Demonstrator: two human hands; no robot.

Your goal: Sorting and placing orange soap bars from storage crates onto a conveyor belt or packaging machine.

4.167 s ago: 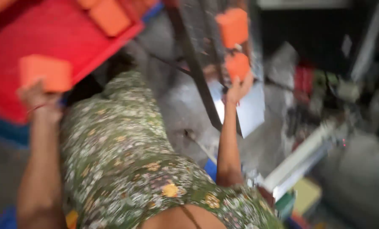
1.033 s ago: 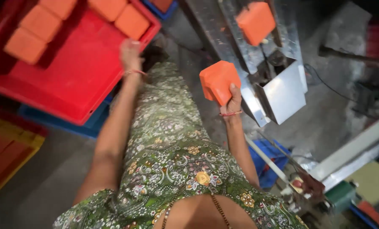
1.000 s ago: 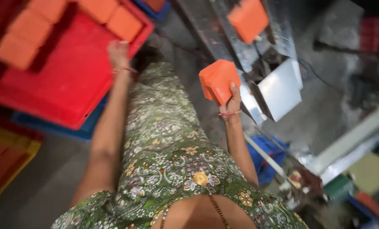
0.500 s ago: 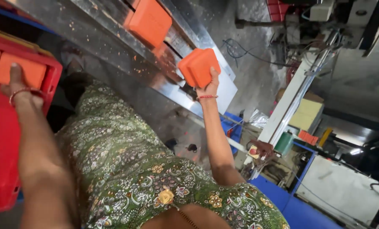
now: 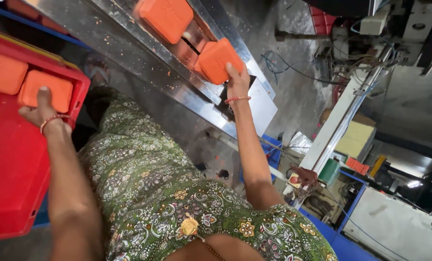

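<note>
- Head view, looking down over a green floral garment (image 5: 177, 193); both arms reaching forward and apart.
- Right hand (image 5: 236, 83) clamping an orange block (image 5: 218, 60), thumb lying up its near face, other fingers hidden behind it; block sitting directly above the wrist, beyond the fingertips.
- Holding that block at the lower end of a slanted steel chute (image 5: 143, 63); touching the metal or hovering just off it: cannot tell.
- Long axis of the chute running from upper left down to lower right; held block lying roughly square-on, one corner pointing down the slope.
- Second orange block (image 5: 166, 17) resting higher in the chute's channel, up-slope and left of the held one, near but apart from it; right hand clearly the nearer to it.
- Orange crumbs speckling the steel surface.
- Left hand (image 5: 42, 110) resting on an orange block in the crate (image 5: 45, 89), thumb pressing on its top face, fingers curling at its near edge; grip looking partly closed on it, full clamp not showing.
- Red plastic crate (image 5: 13, 183) sitting at far left, well apart from the chute; containing that block plus another orange block (image 5: 3, 72) just beside it, side by side against the far wall; rest of the crate floor showing bare red.
- Red bead bracelets circling both wrists.
- Blue frame parts, cables and a green roll cluttering the lower right, well away from either hand.
</note>
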